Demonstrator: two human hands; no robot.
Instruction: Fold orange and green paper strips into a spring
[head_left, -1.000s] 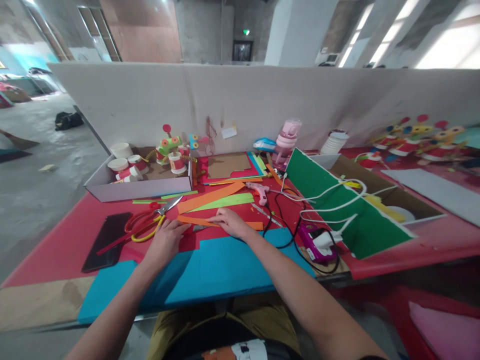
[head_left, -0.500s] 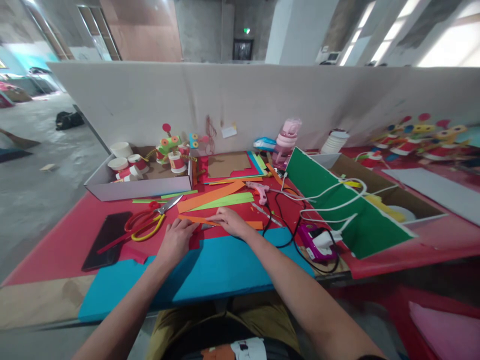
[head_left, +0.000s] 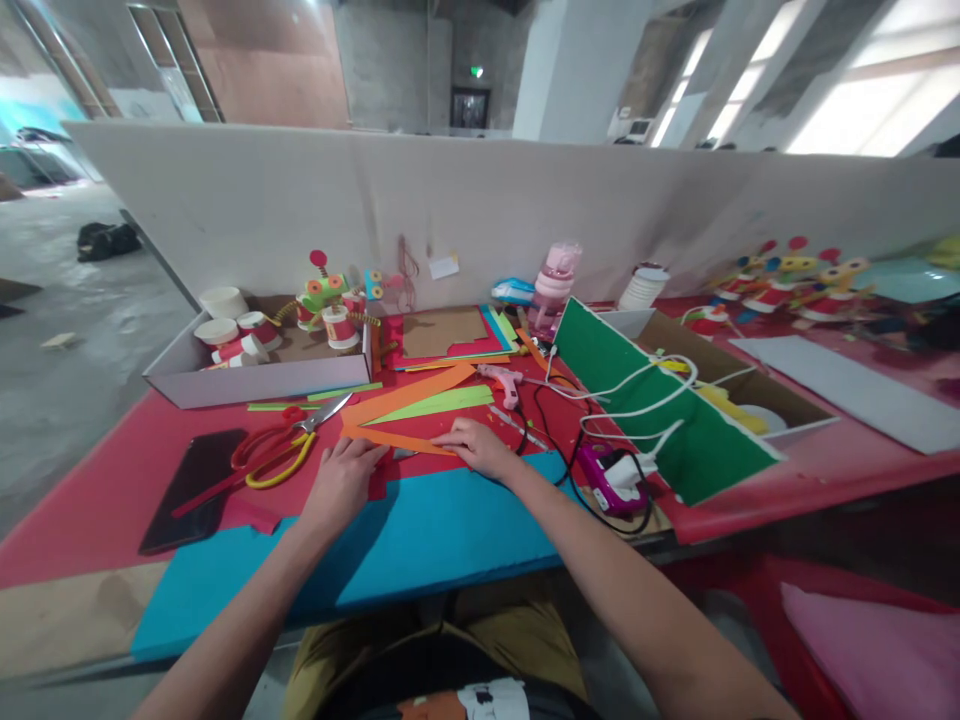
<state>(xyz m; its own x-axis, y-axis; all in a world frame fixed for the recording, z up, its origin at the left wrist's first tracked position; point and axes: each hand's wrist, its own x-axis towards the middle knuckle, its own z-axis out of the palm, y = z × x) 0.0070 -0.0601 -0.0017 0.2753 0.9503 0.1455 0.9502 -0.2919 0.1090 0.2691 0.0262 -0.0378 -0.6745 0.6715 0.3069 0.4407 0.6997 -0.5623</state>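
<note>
An orange paper strip point(head_left: 409, 440) lies across the red table cover between my two hands. My right hand point(head_left: 476, 447) pinches the strip near its right end. At its left end is my left hand point(head_left: 347, 480), fingers together and pressed down; its fingertips touch the strip. Just behind lie a wider orange strip point(head_left: 405, 394) and light green strips point(head_left: 442, 404). Scissors with red and yellow handles point(head_left: 289, 445) rest left of my left hand. A pink glue gun point(head_left: 504, 382) lies behind my right hand. Blue foam board point(head_left: 420, 535) is under my forearms.
A black phone point(head_left: 191, 490) lies at the left. Behind it stands a box point(head_left: 259, 385) with paper cups and a green figure. On the right are a purple power socket point(head_left: 611, 480) with cables and a green-sided box point(head_left: 660, 405). A pink bottle point(head_left: 555, 285) stands at the back.
My right hand has moved right along the orange strip, away from my left hand, and more of the strip shows between them. The whole view has shifted slightly.
</note>
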